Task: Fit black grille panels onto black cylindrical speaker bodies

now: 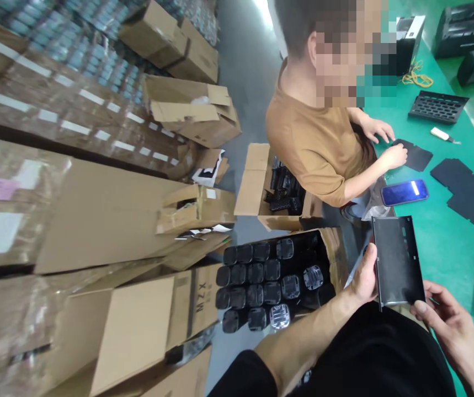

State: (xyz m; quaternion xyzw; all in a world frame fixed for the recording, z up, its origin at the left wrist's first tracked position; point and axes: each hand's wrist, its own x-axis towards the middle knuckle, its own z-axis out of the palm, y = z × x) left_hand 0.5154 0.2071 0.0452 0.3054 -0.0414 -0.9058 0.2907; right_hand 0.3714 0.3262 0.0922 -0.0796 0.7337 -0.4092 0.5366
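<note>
- Holding the black plate [398, 264] over the green tabletop's [447, 248] near edge, my left hand [363, 278] clamps its left rim, fingers curled.
- My right hand [452, 325] lies loosely spread by the lower right corner. I judge it should steady that corner, with the plate level.
- Plate's back is hidden, and I cannot tell whether the right thumb touches it.

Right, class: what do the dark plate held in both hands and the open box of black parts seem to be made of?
The dark plate: probably sheet metal, satin black; thin, with a bent edge, punched slots and dull sheen. The open box: brown cardboard, matt; folded flaps show.
</note>
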